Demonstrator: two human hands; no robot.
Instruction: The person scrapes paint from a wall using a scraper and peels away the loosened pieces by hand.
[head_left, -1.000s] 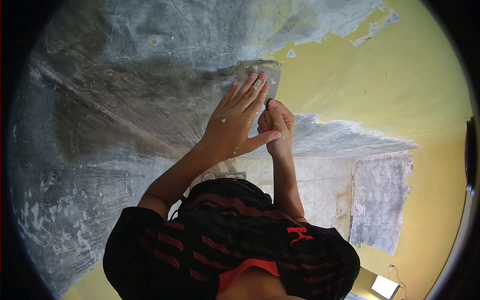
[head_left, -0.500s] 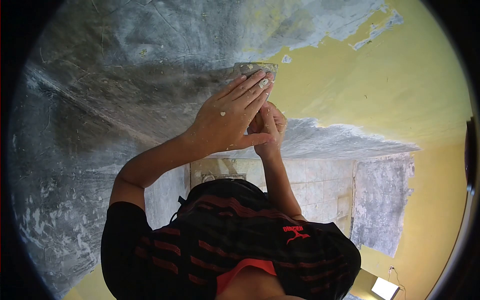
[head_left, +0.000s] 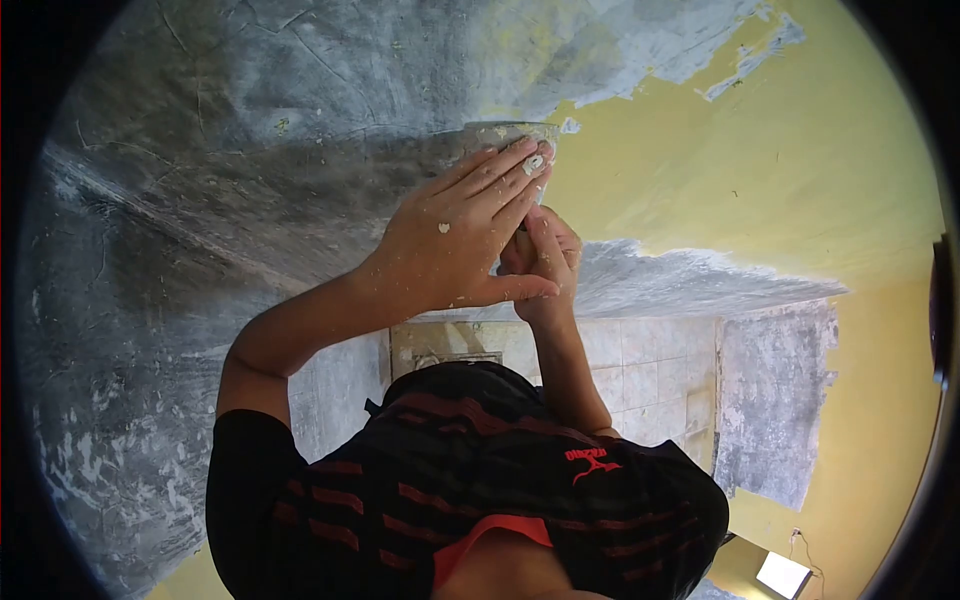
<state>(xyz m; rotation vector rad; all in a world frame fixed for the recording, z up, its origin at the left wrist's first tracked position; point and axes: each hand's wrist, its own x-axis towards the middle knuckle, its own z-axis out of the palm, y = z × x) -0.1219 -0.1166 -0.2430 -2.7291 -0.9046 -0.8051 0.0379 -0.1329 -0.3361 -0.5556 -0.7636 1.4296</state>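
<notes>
A wide, paint-flecked scraper (head_left: 490, 136) has its blade edge against the wall (head_left: 330, 150), where bare grey meets yellow paint (head_left: 680, 170). Flat across the back of the blade lies my left hand (head_left: 450, 225), its fingers stretched toward the edge and its thumb out to the right. Paint flakes cling to its skin, with a larger pale chip near the fingertips. Below it, my right hand (head_left: 550, 255) is closed around the scraper's handle, which the hands mostly hide.
A ragged paint border runs across the upper right. Pale tiles (head_left: 640, 375) show beyond my right forearm. Farther right is another grey scraped patch (head_left: 770, 400) on a yellow wall. A white box-like object (head_left: 783, 575) with a cord is at lower right.
The scraper and both hands have shifted very slightly, with the blade still against the wall. The view has moved a little; the grips look the same.
</notes>
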